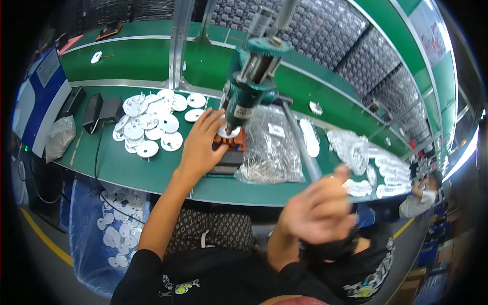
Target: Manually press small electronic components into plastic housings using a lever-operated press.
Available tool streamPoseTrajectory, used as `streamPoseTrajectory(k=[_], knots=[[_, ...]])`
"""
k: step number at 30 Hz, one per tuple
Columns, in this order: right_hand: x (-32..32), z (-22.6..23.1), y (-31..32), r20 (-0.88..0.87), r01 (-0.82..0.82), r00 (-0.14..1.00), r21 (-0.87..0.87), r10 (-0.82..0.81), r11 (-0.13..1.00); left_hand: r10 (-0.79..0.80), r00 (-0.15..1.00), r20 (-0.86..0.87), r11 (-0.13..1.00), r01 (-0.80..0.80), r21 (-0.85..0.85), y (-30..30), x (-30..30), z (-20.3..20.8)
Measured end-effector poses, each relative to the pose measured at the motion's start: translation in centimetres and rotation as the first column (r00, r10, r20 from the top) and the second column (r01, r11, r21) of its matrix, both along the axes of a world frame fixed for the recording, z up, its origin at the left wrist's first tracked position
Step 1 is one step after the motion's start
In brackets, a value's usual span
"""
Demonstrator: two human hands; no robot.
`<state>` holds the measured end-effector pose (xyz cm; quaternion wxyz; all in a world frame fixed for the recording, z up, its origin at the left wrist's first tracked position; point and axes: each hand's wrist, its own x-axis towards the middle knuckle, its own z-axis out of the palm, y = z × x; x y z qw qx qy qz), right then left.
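A green hand press (249, 91) stands over the bench with its ram lowered onto a round white plastic disc (230, 132). The disc lies on an orange-brown fixture (238, 143). My left hand (200, 147) reaches in from the left, its fingers and thumb around the disc's left edge. The press's metal lever (300, 134) slants down to the right. Near the lever's lower end is my right hand (321, 209), smeared by motion; its grip is not discernible. Beside the fixture lies a clear bag of small metal pins (269, 157).
White discs (152, 119) are heaped on the left of the green bench (175, 175). A blue-lined bin (86, 239) below holds more. A blue-and-white machine (43, 101) stands far left. White parts (394, 173) lie in rows at right. Another person (422, 198) is farther right.
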<state>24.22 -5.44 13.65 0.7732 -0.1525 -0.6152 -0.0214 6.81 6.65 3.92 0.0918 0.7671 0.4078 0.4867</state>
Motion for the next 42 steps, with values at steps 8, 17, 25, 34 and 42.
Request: streamPoseTrajectory(k=[8,17,25,34,42], knots=[[-0.8,4.8,6.4,-0.037,0.128,0.991,-0.032,-0.129,0.991,0.056,0.998,-0.021,0.936,-0.045,0.349,-1.4,0.4,0.5],[-2.4,-14.2,0.7,0.518,0.407,0.831,-0.316,-0.204,0.857,-0.060,0.796,0.602,0.718,0.454,-0.528,-12.3,-0.6,-1.8],[12.5,-9.9,3.1,0.378,0.670,0.691,-0.655,-0.616,0.350,0.254,0.959,-0.127,0.964,-0.261,-0.044,-5.9,-5.1,-0.9],[22.1,-13.8,8.3,0.691,0.825,0.465,-0.565,-0.553,-0.011,0.277,0.872,-0.404,0.955,-0.298,0.013,-1.9,-7.5,-4.0],[22.2,-13.7,9.3,0.761,0.887,0.304,-0.446,-0.573,-0.121,0.273,0.944,-0.187,0.958,-0.284,-0.038,-2.7,-6.7,-2.7]])
